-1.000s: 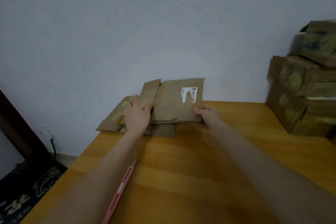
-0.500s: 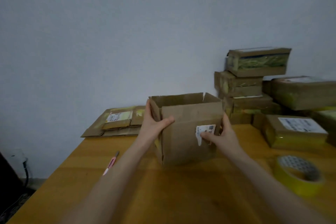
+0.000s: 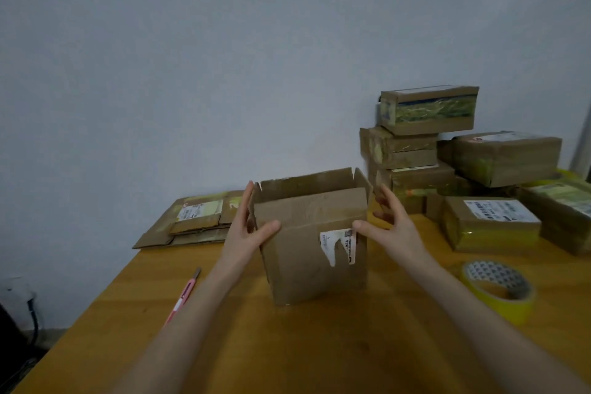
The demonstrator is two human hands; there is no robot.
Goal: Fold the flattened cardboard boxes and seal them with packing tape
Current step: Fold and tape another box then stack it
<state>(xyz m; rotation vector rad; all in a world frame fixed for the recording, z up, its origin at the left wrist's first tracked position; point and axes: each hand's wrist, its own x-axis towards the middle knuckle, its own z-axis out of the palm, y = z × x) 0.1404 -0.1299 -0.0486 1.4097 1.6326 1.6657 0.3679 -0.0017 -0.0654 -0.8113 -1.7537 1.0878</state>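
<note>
Box (image 3: 315,253) upright between 2 hands: left hand (image 3: 248,229) flat against it, right hand (image 3: 388,229) splayed, gripping nothing.

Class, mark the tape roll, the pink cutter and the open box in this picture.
Tape roll (image 3: 499,309): head view, front of its yellow outer band.
Pink cutter (image 3: 185,293): head view, middle of its handle.
Open box (image 3: 294,261): head view, its front face, left of the torn label.
</note>
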